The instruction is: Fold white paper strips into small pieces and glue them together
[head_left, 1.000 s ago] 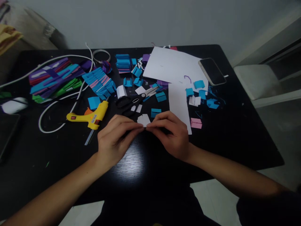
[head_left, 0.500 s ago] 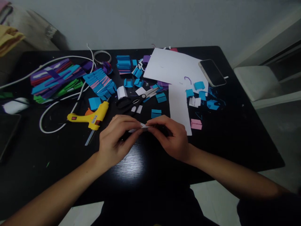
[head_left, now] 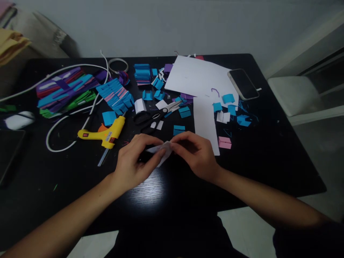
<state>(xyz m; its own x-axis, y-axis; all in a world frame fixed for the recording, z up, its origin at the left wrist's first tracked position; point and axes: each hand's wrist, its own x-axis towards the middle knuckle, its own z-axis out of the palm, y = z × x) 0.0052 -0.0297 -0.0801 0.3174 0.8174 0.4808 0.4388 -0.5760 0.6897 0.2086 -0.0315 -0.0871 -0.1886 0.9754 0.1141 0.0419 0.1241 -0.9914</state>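
Observation:
A small folded piece of white paper [head_left: 166, 154] is held between my two hands, above the near middle of the black table. My left hand [head_left: 139, 157] pinches it from the left, the thumb lying on its face and the fingers behind. At its upper right corner, my right hand [head_left: 197, 154] grips the paper between thumb and fingertips. Just beyond the hands lie black-handled scissors [head_left: 158, 114] and a small blue folded paper [head_left: 178, 129]. To the left of my left hand rests a yellow glue gun [head_left: 107, 134] with a clear glue stick in its back.
Bundled coloured paper strips [head_left: 64, 89] and a white cable [head_left: 48, 134] occupy the left side. A large white sheet [head_left: 199, 75], a white strip [head_left: 205, 125] and a phone [head_left: 243, 84] lie to the right. Blue, white and pink folded papers [head_left: 224, 142] are scattered around.
The white paper has tilted and unfolded, so more of its face shows below my left thumb. My right fingertips have shifted slightly on its corner. Other things stay put.

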